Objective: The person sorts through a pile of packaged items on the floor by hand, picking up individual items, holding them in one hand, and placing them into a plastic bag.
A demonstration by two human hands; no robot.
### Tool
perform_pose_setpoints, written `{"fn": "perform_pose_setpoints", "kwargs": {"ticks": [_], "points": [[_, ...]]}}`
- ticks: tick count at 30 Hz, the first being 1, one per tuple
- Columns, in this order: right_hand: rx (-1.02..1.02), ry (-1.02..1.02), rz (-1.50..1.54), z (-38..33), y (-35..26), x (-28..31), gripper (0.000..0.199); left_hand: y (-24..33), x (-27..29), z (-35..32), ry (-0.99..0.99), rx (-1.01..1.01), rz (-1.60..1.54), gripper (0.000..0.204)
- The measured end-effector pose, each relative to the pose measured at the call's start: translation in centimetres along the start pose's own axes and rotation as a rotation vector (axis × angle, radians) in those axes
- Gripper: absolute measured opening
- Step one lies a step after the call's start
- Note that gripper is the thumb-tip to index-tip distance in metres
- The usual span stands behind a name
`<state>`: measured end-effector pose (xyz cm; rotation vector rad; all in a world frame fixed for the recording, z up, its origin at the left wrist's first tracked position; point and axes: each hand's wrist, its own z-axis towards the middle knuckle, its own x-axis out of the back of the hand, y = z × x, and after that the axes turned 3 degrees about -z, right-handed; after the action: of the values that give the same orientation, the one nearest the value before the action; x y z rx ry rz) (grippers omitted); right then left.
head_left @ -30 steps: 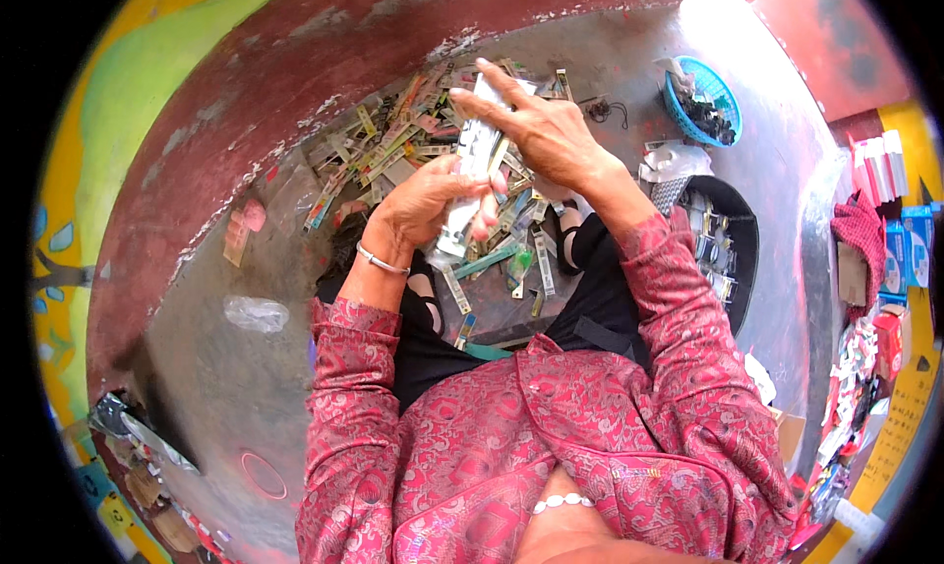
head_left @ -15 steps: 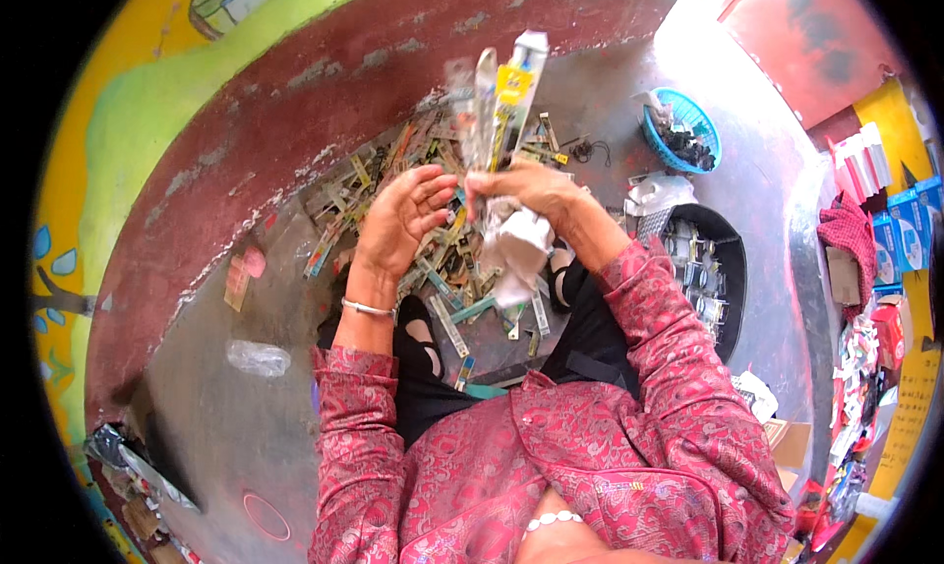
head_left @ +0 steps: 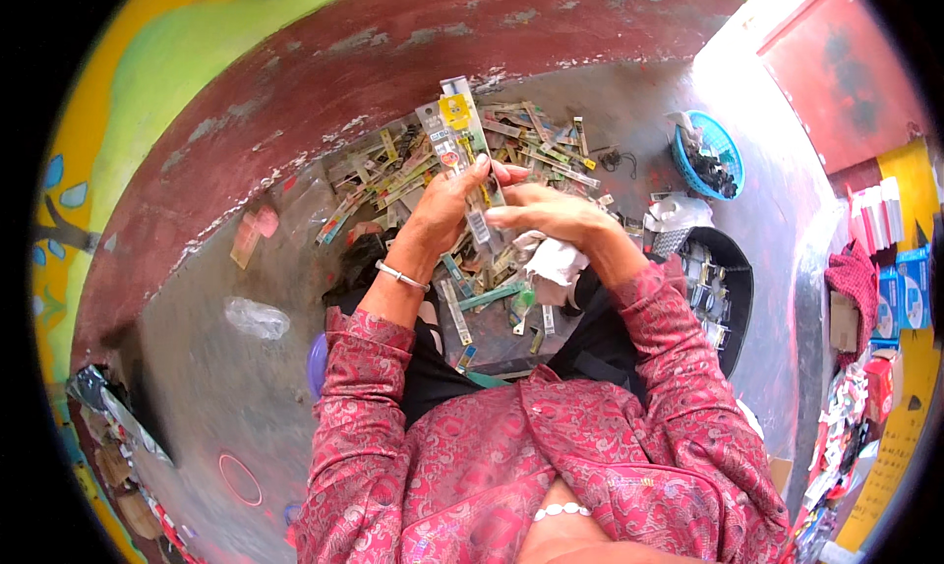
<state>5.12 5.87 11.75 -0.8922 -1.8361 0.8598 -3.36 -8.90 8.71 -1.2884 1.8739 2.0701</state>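
In front of me, my left hand (head_left: 440,213) is closed on long, narrow clear plastic packs (head_left: 453,123) with a yellow label near the top. They stand tilted upward; what lies inside them is too small to make out. My right hand (head_left: 559,216) is closed too, its fingers at the right edge of the same packs. A crumpled white cloth (head_left: 552,259) hangs from under its palm. Behind and below both hands spreads a loose pile of similar narrow packs (head_left: 400,180) on the floor.
A blue plastic basket (head_left: 729,147) with dark items stands at the far right. Closer sits a black tub (head_left: 739,287) holding several packs, with a white bag (head_left: 678,213) at its rim. Clear plastic film (head_left: 256,318) lies left. A maroon wall (head_left: 231,107) curves behind the pile.
My left hand, formerly open beside the packs, now grips them. The packs have come lower and slightly left, with my right hand still against them. The head view has shifted a little.
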Motion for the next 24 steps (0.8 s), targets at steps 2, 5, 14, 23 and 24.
{"fn": "perform_pose_setpoints", "kwargs": {"ticks": [2, 5, 14, 23, 24], "points": [[0.092, 0.063, 0.248, 0.2, 2.9, 1.2, 0.042, -0.1, 1.1, 0.6, 0.106, 0.022, -0.201, 0.027], [0.085, 0.513, 0.487, -0.8, 2.1, 3.4, 0.024, 0.3, 0.8, 0.3, 0.147, 0.025, -0.184, 0.024], [0.669, 1.149, -0.831, 2.7, 0.8, 2.9, 0.006, -2.7, -3.3, -0.7, -0.005, 0.297, 0.134, 0.012], [0.013, 1.396, -0.117, -0.3, 5.3, 10.2, 0.031, -1.4, -2.2, -0.5, -0.028, 0.189, -0.08, 0.018], [0.003, 1.165, 0.192, -0.3, 5.6, 9.9, 0.035, -1.3, -2.3, -0.2, -0.026, 0.175, -0.106, 0.018]]}}
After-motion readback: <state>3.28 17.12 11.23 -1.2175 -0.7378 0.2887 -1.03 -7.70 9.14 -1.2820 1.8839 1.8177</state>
